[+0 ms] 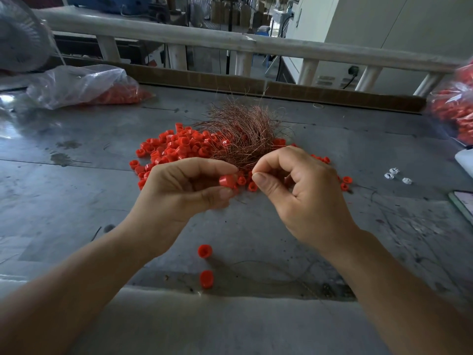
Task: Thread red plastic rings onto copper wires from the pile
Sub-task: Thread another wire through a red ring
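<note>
Left grip (pixel 189 185): thumb and forefinger pinch one red ring (pixel 227 181), held above the counter (pixel 76 175), other fingers curled under.

Right grip (pixel 302 190): thumb and forefinger pressed tip to tip, pinching the near fringe of the wires (pixel 245 134). The strand itself is too fine to make out. The held ring is just beside that pinch.

The wires are a copper tangle mid-counter, lying partly over the ring pile (pixel 179 147), which spreads left and toward the hands.

Two loose rings (pixel 204 251) lie near the front edge, one behind the other, well apart from the pile. A thin stray strand (pixel 268 263) curves beside them.

Clear bag (pixel 82 85) of red rings at far left; a second bag (pixel 453 108) at the right edge. White bits (pixel 393 174) sit right of the hands. A cardboard strip (pixel 332 94) lines the back of the counter.
</note>
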The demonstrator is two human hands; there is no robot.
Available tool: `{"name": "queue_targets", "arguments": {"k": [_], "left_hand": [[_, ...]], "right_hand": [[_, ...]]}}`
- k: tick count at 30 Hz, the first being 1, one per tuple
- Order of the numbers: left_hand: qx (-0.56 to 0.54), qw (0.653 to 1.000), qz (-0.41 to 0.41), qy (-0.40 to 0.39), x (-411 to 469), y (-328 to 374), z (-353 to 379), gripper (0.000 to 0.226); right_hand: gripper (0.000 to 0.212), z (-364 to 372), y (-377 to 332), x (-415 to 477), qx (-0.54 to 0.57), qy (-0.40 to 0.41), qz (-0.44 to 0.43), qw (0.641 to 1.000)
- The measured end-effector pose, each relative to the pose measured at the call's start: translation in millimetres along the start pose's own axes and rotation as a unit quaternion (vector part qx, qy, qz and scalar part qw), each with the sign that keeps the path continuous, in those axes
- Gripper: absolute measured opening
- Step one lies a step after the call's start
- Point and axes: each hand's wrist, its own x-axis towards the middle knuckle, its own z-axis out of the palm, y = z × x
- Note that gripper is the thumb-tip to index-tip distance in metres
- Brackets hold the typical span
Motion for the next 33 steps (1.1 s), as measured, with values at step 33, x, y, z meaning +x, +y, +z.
{"name": "queue_targets", "arguments": {"k": [33], "left_hand": [[0.097, 0.994, 0.036, 0.045, -2.8, 1.1, 5.7, 0.031]], "right_hand": [[0.006, 3.3, -4.8, -3.0, 0.035, -0.018, 0.009, 0.999]]}}
